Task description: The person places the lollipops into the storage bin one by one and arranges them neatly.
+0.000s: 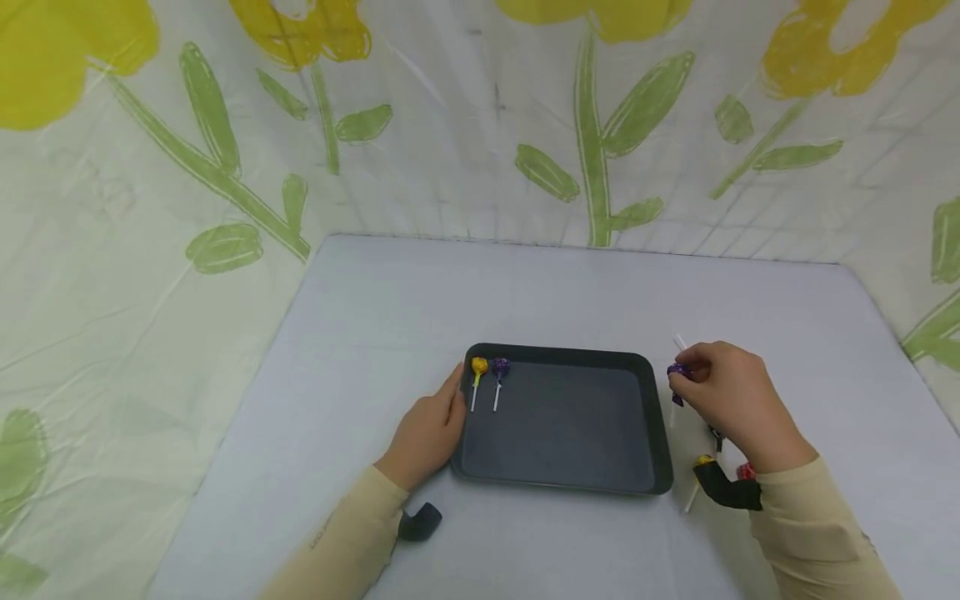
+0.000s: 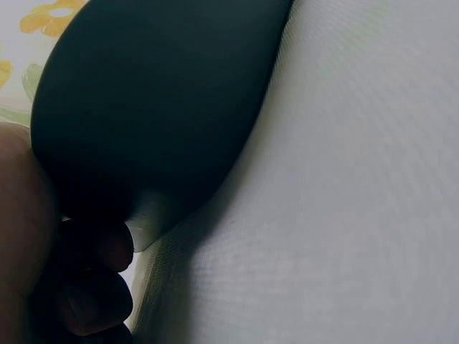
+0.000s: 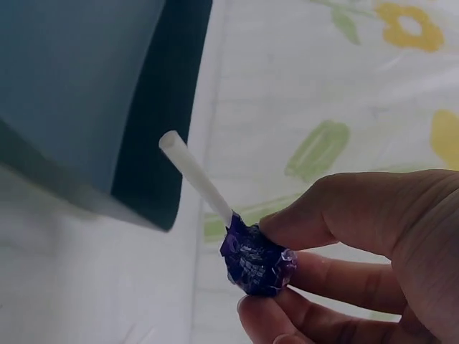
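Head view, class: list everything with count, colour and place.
Tray: one, dark grey, on table.
Table: one, white, under tray.
Yellow lollipops: two, yellow, in and beside tray.
Purple lollipops: two, purple, in tray and right hand.
Dark lollipop: one, black, beside right hand.
Red wrapper: one, red, beside right sleeve.
White stick: one, white, beyond right hand.
Floral sheeting: count unclear, white-yellow-green, around table.
Wrist mounts: two, black, by sleeves.
Sleeves: two, beige, forearms.
Left hand: one, gripping tray's left edge.
Right hand: one, pinching purple lollipop.

White tabletop (image 1: 405, 292); pale, creased sheeting (image 1: 450, 167) behind and at both sides (big yellow flowers (image 1: 45, 67), green leaves (image 1: 648, 104)).
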Action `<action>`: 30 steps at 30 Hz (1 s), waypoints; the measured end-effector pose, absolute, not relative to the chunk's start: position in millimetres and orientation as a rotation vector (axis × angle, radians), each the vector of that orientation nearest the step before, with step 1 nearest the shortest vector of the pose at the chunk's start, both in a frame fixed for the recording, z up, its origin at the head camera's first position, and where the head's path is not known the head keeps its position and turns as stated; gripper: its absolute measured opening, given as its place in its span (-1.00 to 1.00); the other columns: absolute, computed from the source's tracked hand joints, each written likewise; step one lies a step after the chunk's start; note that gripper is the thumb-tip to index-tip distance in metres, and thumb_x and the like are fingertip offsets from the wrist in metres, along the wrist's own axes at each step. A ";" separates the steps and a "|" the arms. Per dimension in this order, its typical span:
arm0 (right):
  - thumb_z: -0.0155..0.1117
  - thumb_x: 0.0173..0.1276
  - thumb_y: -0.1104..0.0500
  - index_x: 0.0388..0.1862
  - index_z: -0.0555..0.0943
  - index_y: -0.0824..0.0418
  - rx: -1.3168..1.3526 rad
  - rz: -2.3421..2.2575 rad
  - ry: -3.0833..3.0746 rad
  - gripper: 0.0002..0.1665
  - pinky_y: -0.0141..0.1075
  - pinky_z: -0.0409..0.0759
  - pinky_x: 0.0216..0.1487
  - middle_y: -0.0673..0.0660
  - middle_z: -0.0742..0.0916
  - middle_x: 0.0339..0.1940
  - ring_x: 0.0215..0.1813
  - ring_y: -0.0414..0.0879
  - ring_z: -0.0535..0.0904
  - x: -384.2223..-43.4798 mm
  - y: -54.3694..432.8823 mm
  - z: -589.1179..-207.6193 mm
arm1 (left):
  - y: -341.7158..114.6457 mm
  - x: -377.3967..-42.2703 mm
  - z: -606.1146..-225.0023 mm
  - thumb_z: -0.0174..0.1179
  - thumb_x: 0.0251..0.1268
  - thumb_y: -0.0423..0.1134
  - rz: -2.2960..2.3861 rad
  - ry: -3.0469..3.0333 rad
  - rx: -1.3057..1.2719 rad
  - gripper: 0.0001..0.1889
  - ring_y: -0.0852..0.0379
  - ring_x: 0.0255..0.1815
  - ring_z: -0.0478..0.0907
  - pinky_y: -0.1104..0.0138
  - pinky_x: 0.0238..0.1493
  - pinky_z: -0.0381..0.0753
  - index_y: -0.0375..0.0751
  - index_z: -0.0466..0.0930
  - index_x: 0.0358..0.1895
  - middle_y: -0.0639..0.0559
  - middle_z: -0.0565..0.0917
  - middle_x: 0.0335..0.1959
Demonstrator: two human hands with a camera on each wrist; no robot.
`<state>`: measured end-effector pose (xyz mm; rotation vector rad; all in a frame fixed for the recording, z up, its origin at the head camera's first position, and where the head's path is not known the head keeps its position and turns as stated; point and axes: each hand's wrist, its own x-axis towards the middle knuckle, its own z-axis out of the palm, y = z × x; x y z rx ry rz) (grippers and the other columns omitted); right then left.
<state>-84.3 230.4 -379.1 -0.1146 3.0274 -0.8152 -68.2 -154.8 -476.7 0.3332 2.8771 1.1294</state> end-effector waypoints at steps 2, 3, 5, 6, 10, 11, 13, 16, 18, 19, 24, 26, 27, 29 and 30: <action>0.38 0.37 0.18 -0.07 0.76 0.37 -0.126 -0.816 3.037 -0.71 -0.14 0.56 -0.22 0.23 0.77 -0.22 -0.20 0.07 0.67 -84.8 227.2 -377.2 | -154.7 -68.4 -476.8 -0.09 0.68 -0.23 1.127 2.876 0.332 -0.44 0.27 -0.73 0.14 0.34 -0.64 0.18 -0.30 0.23 0.63 0.22 0.27 -0.75; 0.38 0.37 0.19 -0.07 0.76 0.37 -0.129 -0.819 3.039 -0.72 -0.14 0.56 -0.21 0.23 0.77 -0.22 -0.20 0.07 0.67 -85.1 225.3 -376.2 | -154.7 -68.4 -476.8 -0.09 0.68 -0.23 1.125 2.877 0.331 -0.44 0.27 -0.74 0.14 0.34 -0.64 0.18 -0.30 0.23 0.63 0.22 0.27 -0.75; 0.37 0.37 0.19 -0.07 0.77 0.36 -0.139 -0.827 3.038 -0.73 -0.13 0.56 -0.21 0.24 0.77 -0.21 -0.19 0.08 0.67 -86.0 221.0 -374.4 | -154.8 -68.5 -477.1 -0.08 0.68 -0.23 1.124 2.880 0.330 -0.44 0.27 -0.74 0.14 0.34 -0.64 0.17 -0.30 0.23 0.63 0.22 0.27 -0.75; 0.36 0.37 0.19 -0.07 0.77 0.36 -0.140 -0.831 3.033 -0.73 -0.13 0.56 -0.21 0.25 0.77 -0.19 -0.19 0.08 0.68 -86.7 218.7 -373.6 | -154.8 -68.6 -477.4 -0.08 0.68 -0.23 1.123 2.882 0.328 -0.44 0.27 -0.74 0.14 0.34 -0.64 0.17 -0.30 0.23 0.63 0.22 0.27 -0.75; 0.36 0.37 0.18 -0.03 0.76 0.36 -0.141 -0.848 3.009 -0.70 -0.11 0.59 -0.20 0.29 0.76 -0.13 -0.14 0.12 0.70 -89.4 208.9 -370.8 | -155.3 -68.6 -479.2 -0.09 0.69 -0.23 1.124 2.885 0.328 -0.44 0.28 -0.74 0.14 0.34 -0.64 0.16 -0.32 0.23 0.62 0.23 0.27 -0.75; 0.36 0.37 0.18 -0.02 0.76 0.37 -0.144 -0.851 3.004 -0.69 -0.11 0.59 -0.20 0.29 0.76 -0.13 -0.13 0.12 0.70 -90.1 206.8 -370.4 | -155.4 -68.5 -479.6 -0.08 0.69 -0.23 1.127 2.885 0.328 -0.44 0.28 -0.74 0.13 0.34 -0.64 0.16 -0.32 0.24 0.62 0.23 0.27 -0.75; 0.37 0.38 0.18 -0.01 0.75 0.37 -0.153 -0.861 2.993 -0.68 -0.11 0.60 -0.20 0.29 0.76 -0.11 -0.11 0.13 0.69 -91.3 202.8 -369.4 | -155.5 -68.4 -480.5 -0.08 0.69 -0.23 1.131 2.888 0.330 -0.44 0.28 -0.73 0.13 0.34 -0.64 0.15 -0.33 0.24 0.62 0.23 0.27 -0.75; 0.37 0.39 0.18 0.00 0.75 0.37 -0.164 -0.878 2.975 -0.69 -0.11 0.60 -0.19 0.29 0.75 -0.10 -0.10 0.12 0.69 -92.8 197.9 -368.8 | -155.6 -68.5 -481.3 -0.08 0.68 -0.24 1.136 2.894 0.332 -0.45 0.28 -0.73 0.12 0.34 -0.64 0.14 -0.34 0.25 0.61 0.23 0.26 -0.75; 0.37 0.40 0.18 0.00 0.75 0.36 -0.169 -0.888 2.964 -0.69 -0.10 0.60 -0.18 0.29 0.75 -0.08 -0.10 0.12 0.69 -93.9 194.6 -368.7 | -155.5 -68.9 -481.8 -0.08 0.68 -0.23 1.133 2.898 0.336 -0.45 0.29 -0.73 0.11 0.34 -0.64 0.13 -0.34 0.25 0.61 0.23 0.26 -0.75; 0.38 0.40 0.18 0.00 0.75 0.36 -0.171 -0.891 2.960 -0.69 -0.10 0.61 -0.18 0.29 0.75 -0.07 -0.10 0.11 0.69 -94.4 192.8 -368.8 | -155.4 -69.1 -481.9 -0.08 0.68 -0.24 1.132 2.900 0.339 -0.45 0.29 -0.73 0.11 0.34 -0.64 0.13 -0.33 0.25 0.61 0.23 0.26 -0.75; 0.39 0.39 0.18 -0.02 0.76 0.37 -0.210 -0.893 2.952 -0.70 -0.09 0.63 -0.17 0.26 0.77 -0.12 -0.14 0.08 0.71 -98.7 183.6 -369.9 | -155.3 -69.7 -481.2 -0.07 0.68 -0.24 1.126 2.904 0.355 -0.45 0.29 -0.74 0.12 0.34 -0.64 0.14 -0.34 0.25 0.61 0.23 0.26 -0.75; 0.39 0.38 0.18 -0.04 0.77 0.37 -0.221 -0.896 2.954 -0.70 -0.10 0.63 -0.19 0.24 0.77 -0.15 -0.16 0.06 0.71 -100.6 179.2 -370.1 | -155.5 -69.7 -480.9 -0.07 0.68 -0.24 1.126 2.904 0.360 -0.45 0.28 -0.74 0.12 0.34 -0.64 0.14 -0.34 0.25 0.61 0.23 0.26 -0.75; 0.40 0.37 0.18 -0.05 0.77 0.36 -0.226 -0.898 2.957 -0.71 -0.12 0.62 -0.21 0.23 0.77 -0.17 -0.17 0.05 0.71 -101.8 177.0 -370.6 | -155.5 -69.8 -481.0 -0.07 0.68 -0.24 1.126 2.904 0.362 -0.45 0.28 -0.74 0.12 0.34 -0.64 0.14 -0.34 0.25 0.61 0.23 0.26 -0.75; 0.40 0.37 0.18 -0.07 0.77 0.35 -0.239 -0.905 2.958 -0.72 -0.12 0.63 -0.20 0.22 0.78 -0.18 -0.18 0.04 0.71 -103.9 172.9 -371.7 | -155.5 -69.9 -481.1 -0.07 0.68 -0.24 1.123 2.904 0.362 -0.45 0.28 -0.74 0.12 0.34 -0.64 0.14 -0.33 0.25 0.61 0.23 0.26 -0.75; 0.40 0.36 0.18 -0.07 0.78 0.35 -0.245 -0.906 2.958 -0.73 -0.11 0.63 -0.19 0.21 0.78 -0.18 -0.18 0.03 0.71 -104.9 170.9 -372.4 | -155.5 -70.0 -481.2 -0.07 0.68 -0.24 1.123 2.905 0.361 -0.45 0.28 -0.74 0.12 0.34 -0.64 0.14 -0.33 0.25 0.61 0.23 0.26 -0.75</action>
